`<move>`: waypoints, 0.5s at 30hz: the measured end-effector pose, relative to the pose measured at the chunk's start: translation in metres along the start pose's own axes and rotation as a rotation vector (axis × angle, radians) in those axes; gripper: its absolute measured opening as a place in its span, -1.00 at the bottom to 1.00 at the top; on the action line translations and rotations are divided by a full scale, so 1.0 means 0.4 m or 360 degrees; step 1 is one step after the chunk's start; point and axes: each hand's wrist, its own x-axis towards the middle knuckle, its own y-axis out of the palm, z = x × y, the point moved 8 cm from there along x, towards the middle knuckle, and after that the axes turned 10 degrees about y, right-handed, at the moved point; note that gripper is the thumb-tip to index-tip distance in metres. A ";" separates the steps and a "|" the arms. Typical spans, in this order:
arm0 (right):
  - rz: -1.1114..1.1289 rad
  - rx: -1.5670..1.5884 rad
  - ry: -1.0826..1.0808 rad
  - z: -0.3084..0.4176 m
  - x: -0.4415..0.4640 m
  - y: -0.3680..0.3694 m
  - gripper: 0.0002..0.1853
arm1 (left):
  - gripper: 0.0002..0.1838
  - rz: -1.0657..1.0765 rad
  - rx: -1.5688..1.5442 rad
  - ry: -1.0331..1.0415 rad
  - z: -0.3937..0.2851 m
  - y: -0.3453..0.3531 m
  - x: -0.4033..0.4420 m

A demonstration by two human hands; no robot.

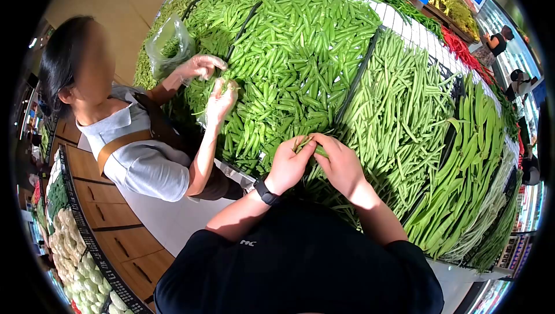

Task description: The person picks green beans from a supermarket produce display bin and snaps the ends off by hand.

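Observation:
My left hand [291, 162], with a black watch [265, 192] on its wrist, is closed in a pinch around a small green pea pod [304, 143]. Fingertips of my right hand [341, 166] meet it there, pressed on the same pod; part of the pod is hidden by the fingers. Both hands are held over the near edge of a heap of green pea pods [300, 48]. Just to the right lies a pile of long green beans [399, 100].
At the left, a co-worker's gloved hands [221, 99] are over the pods, beside a clear plastic bag [169, 47]. Black dividers [361, 77] separate the heaps. Broad flat beans [468, 169] lie at the right. Wooden drawers [113, 218] stand behind the co-worker.

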 end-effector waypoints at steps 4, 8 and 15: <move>0.0358 -0.0229 0.0227 -0.029 -0.010 0.024 -0.47 | -0.84 -0.0178 0.0355 0.0242 -0.042 -0.046 -0.011; 0.0371 0.0435 0.0290 -0.042 -0.015 0.010 -0.61 | -0.67 0.0121 0.0698 0.0667 -0.184 -0.034 -0.009; 0.0577 0.0344 0.0171 0.001 -0.014 0.002 -0.71 | -0.78 0.0563 0.0961 0.0629 -0.196 -0.010 -0.019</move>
